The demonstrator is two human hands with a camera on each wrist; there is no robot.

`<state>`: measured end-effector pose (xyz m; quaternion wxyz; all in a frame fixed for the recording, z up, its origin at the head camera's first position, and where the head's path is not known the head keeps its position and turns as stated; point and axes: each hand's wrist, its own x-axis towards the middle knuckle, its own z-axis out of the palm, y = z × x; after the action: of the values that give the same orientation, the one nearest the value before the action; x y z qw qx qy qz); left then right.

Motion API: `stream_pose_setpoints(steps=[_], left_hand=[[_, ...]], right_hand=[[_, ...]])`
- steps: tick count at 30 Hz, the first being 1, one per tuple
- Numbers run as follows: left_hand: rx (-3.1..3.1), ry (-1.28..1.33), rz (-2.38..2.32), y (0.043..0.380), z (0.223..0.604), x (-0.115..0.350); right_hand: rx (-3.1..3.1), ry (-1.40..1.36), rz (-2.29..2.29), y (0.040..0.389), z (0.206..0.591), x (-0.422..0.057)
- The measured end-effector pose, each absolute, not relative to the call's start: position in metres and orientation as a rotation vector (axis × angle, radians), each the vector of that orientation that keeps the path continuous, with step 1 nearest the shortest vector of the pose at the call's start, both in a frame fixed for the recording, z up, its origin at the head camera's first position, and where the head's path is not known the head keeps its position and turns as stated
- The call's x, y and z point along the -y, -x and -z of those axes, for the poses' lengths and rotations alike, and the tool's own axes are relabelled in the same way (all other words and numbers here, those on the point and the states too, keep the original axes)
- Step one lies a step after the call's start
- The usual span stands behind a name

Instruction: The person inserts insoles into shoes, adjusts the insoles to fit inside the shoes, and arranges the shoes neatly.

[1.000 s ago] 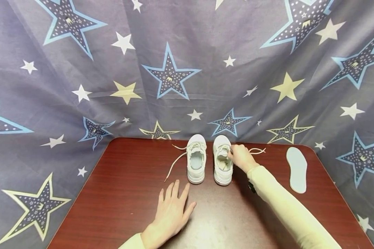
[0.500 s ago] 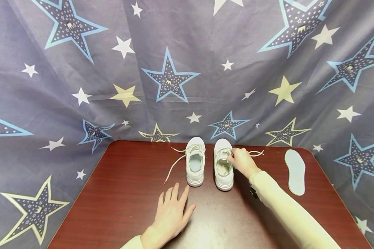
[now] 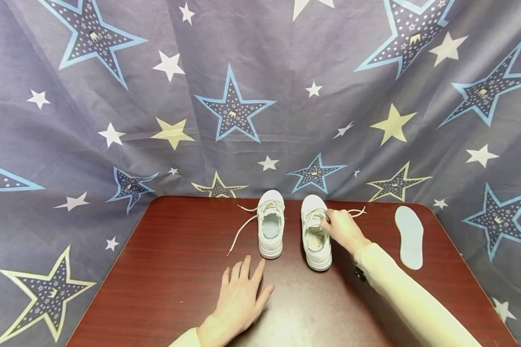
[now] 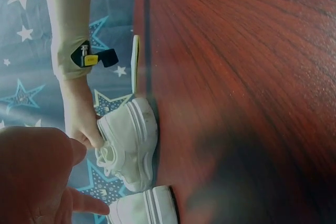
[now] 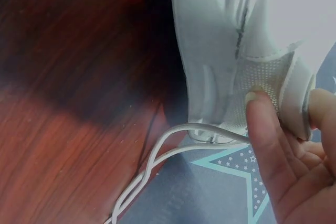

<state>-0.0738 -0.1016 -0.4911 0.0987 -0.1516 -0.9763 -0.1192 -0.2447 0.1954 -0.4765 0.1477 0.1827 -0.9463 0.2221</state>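
Note:
A white lace-up sneaker [image 3: 319, 258] stands on the table with its toe away from me. My right hand [image 3: 345, 231] pinches the right edge of its opening, beside the laces. In the right wrist view, one finger lies on the mesh side of the sneaker [image 5: 210, 61] and the thumb goes over the edge. Just left stands the matching sneaker [image 3: 270, 246], a pale blue insole [image 3: 271, 226] inside it. The held sneaker's inside looks cream. My left hand [image 3: 239, 299] is spread low over the table near that left sneaker's heel; contact with the table cannot be told.
A loose pale blue insole [image 3: 409, 238] lies at the right of the reddish-brown table [image 3: 178, 241]. One loose lace [image 3: 242, 232] trails left of the left sneaker, another [image 3: 357, 211] right of the held one. A star-patterned curtain [image 3: 243, 159] hangs behind the table's far edge.
My right hand has drawn the held sneaker slightly toward me and to the right, its heel turning right. The gap between the sneakers has widened. My left hand has stayed in place.

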Motion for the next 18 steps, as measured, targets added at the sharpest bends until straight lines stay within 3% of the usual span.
stream_pose_setpoints(steps=[18], left_hand=[[2.849,0.423,0.347,0.075,0.491,0.101]], right_hand=[[2.717,-0.559,-0.647,0.209,0.461,-0.211]])
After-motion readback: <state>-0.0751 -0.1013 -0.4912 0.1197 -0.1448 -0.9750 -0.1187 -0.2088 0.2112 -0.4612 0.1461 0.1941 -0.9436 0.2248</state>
